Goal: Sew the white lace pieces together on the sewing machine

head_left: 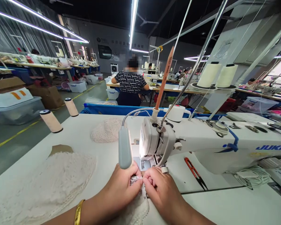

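My left hand (127, 181) and my right hand (160, 189) meet just in front of the needle of a white sewing machine (152, 140). Both pinch a piece of cream lace fabric (141, 207), which hangs down between the wrists toward me. Part of the lace is hidden under the fingers. A grey lamp head (125, 150) on a bent metal neck lights the needle area right above my left hand. To the left lies a larger pile of cream lace (58, 178), with a smaller lace heap (106, 129) farther back.
Red-handled thread snips (194, 172) lie right of the needle. Two thread spools (51, 121) stand at the table's left edge. A green cord coil (253, 176) sits at the right. A person in a patterned shirt (131, 82) sits ahead, facing away. Plastic bins (16, 107) stand on the floor.
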A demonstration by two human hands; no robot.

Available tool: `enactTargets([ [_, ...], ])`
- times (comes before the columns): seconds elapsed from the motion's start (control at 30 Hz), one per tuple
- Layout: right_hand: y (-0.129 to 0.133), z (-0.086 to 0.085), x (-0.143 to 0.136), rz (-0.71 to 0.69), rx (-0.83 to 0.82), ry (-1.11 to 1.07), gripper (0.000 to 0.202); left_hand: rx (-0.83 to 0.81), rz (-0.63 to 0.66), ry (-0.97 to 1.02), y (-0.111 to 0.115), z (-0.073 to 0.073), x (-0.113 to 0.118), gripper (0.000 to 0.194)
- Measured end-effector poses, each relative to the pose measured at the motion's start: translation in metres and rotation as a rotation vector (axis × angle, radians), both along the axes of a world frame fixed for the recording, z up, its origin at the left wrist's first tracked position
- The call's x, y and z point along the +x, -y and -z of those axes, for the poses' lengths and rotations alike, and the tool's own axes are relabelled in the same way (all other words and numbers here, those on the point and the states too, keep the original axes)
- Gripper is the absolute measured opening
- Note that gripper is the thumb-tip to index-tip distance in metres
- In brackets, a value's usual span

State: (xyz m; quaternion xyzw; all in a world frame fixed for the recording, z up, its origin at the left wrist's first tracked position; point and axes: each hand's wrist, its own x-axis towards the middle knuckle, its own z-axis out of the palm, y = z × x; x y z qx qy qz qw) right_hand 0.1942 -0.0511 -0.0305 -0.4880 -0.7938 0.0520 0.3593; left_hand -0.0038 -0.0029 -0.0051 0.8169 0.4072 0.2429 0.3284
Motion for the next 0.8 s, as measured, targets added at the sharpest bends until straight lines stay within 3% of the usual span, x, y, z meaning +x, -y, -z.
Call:
enactTargets([
  [0.13, -0.003, 0.004, -0.003, 0.119, -0.111, 0.1, 0.023, 0.171, -0.026, -0.132, -0.002, 0.01, 0.002, 0.018],
  [0.27, -0.004, 0.005, -0.005, 0.182, -0.152, 0.113, 0.014, 0.426, -0.068, -0.065, -0.001, 0.016, 0.003, 0.006],
  [0.43, -0.004, 0.0, -0.001, 0.124, -0.111, 0.086, 0.017, 0.753, 0.146, -0.096, -0.002, 0.012, 0.001, 0.032],
  [0.63, -0.001, 0.004, 0.011, -0.076, 0.013, 0.127, 0.027, 0.684, 0.183, -0.167, 0.002, 0.009, -0.004, 0.033],
  [0.8, -0.001, 0.006, 0.014, -0.072, 0.129, 0.177, 0.029, 0.665, 0.192, -0.143, 0.0, 0.011, -0.006, 0.031],
])
